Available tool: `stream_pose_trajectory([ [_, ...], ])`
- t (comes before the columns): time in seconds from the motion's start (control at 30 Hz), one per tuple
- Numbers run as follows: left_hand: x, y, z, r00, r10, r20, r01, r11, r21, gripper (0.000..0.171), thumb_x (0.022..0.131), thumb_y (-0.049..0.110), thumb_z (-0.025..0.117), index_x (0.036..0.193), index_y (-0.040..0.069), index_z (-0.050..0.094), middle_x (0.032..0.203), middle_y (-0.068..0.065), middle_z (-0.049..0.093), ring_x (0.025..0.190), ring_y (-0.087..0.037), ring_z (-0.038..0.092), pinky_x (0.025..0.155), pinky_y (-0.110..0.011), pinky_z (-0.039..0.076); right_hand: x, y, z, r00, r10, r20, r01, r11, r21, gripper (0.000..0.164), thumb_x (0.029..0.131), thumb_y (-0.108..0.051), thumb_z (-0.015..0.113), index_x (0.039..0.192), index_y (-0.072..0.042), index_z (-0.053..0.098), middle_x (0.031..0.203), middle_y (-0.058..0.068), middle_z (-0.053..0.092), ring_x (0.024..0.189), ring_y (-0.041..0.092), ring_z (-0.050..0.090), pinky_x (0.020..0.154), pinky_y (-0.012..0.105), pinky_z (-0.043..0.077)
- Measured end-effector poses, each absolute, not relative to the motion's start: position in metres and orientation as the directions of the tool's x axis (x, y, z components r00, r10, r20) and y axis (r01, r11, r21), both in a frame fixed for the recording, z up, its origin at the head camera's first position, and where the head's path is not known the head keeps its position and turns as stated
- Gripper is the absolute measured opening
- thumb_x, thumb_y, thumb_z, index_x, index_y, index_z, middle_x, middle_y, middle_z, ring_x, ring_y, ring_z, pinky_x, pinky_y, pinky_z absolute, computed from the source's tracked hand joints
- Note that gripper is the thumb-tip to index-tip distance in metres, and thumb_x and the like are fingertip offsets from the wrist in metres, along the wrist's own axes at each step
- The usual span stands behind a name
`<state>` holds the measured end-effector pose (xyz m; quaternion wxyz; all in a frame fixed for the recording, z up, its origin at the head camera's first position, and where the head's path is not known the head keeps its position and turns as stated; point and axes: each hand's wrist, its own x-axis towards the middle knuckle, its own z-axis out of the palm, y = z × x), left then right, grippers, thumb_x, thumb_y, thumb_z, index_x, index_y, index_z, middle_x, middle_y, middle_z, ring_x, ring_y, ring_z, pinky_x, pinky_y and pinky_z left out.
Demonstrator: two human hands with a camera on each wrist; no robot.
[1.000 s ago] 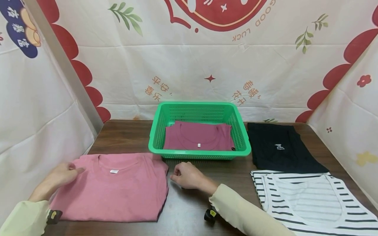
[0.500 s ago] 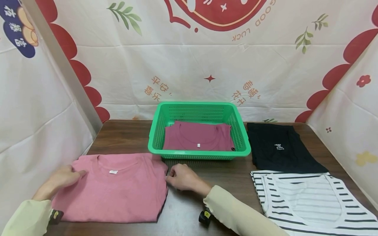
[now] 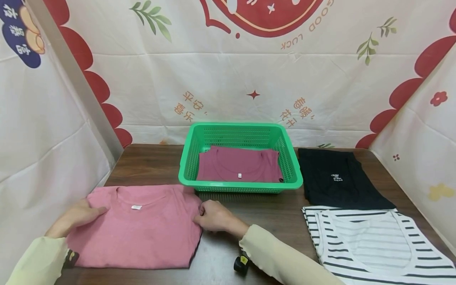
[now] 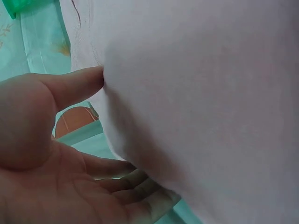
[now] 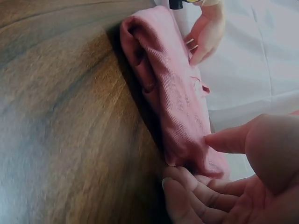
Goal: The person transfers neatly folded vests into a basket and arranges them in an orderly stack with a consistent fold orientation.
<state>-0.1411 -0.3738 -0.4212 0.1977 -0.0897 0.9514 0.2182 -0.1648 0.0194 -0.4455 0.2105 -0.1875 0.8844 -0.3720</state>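
A folded pink T-shirt [image 3: 142, 229] with a white neck label lies on the left part of the table. My left hand [image 3: 79, 213] holds its left edge, thumb on top and fingers under the side, as the left wrist view also shows of the hand [image 4: 56, 140]. At the opposite edge, near the shoulder, my right hand [image 3: 215, 217] grips the cloth. In the right wrist view, the thumb of this hand [image 5: 247, 172] presses the upper face of the shirt [image 5: 173, 93], while the fingers curl at its lower edge.
Behind the hands stands a green plastic basket [image 3: 242, 184] with a folded mauve shirt [image 3: 238, 164] inside. To the right lie a folded black garment [image 3: 338, 178] and a striped white top [image 3: 377, 241]. Printed cloth [image 3: 221, 79] hangs around the wooden table [image 3: 249, 209].
My right hand has moved left from beside the pink T-shirt onto its right edge. The left hand has shifted slightly right at the left edge. The basket and other garments stay put.
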Motion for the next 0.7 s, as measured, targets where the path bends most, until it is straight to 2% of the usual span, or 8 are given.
stream_pose_trajectory([
  [0.1,-0.142,-0.375,-0.422,-0.914,-0.090,-0.397,-0.245,0.901,0.358,0.080,0.097,0.039,0.054,0.121,-0.034,0.034,0.121,-0.053,0.043,0.113,-0.063,0.048,0.094,-0.062,0.044,-0.163,0.018,-0.444,-0.835,-0.478,-0.272,-0.126,0.648,-0.752,0.026,0.088,-0.019,0.066,0.067,-0.012,0.053,0.050,0.000,0.054,0.039,0.013,0.053,0.040,0.028,0.047],
  [0.27,-0.142,-0.376,-0.423,-0.926,-0.097,-0.365,-0.232,0.910,0.344,0.078,0.096,0.040,0.056,0.119,-0.033,0.038,0.117,-0.051,0.047,0.108,-0.061,0.052,0.091,-0.061,0.046,-0.160,0.014,-0.442,-0.827,-0.466,-0.315,-0.069,0.641,-0.764,0.032,0.089,-0.025,0.068,0.065,-0.011,0.053,0.049,0.002,0.053,0.039,0.016,0.055,0.041,0.033,0.051],
  [0.37,-0.142,-0.374,-0.424,-0.932,-0.114,-0.344,-0.242,0.902,0.357,0.076,0.094,0.040,0.059,0.117,-0.030,0.042,0.114,-0.049,0.050,0.104,-0.057,0.055,0.088,-0.059,0.047,-0.159,0.012,-0.441,-0.831,-0.455,-0.319,-0.063,0.647,-0.760,0.035,0.089,-0.028,0.067,0.062,-0.012,0.051,0.048,0.000,0.051,0.037,0.015,0.053,0.041,0.033,0.051],
  [0.57,-0.141,-0.372,-0.424,-0.937,-0.141,-0.321,-0.259,0.896,0.360,0.071,0.092,0.037,0.062,0.112,-0.029,0.045,0.107,-0.046,0.053,0.094,-0.049,0.058,0.084,-0.057,0.049,-0.157,0.007,-0.440,-0.832,-0.451,-0.323,-0.050,0.641,-0.766,0.028,0.085,-0.025,0.070,0.068,-0.010,0.053,0.055,0.001,0.052,0.039,0.015,0.052,0.040,0.031,0.048],
  [0.7,-0.142,-0.373,-0.426,-0.941,-0.141,-0.309,-0.254,0.895,0.365,0.071,0.092,0.037,0.063,0.112,-0.029,0.045,0.107,-0.046,0.054,0.092,-0.048,0.059,0.083,-0.057,0.049,-0.154,0.002,-0.441,-0.836,-0.466,-0.290,-0.108,0.658,-0.746,0.025,0.082,-0.025,0.074,0.077,-0.008,0.057,0.066,0.003,0.055,0.052,0.013,0.052,0.048,0.027,0.044],
])
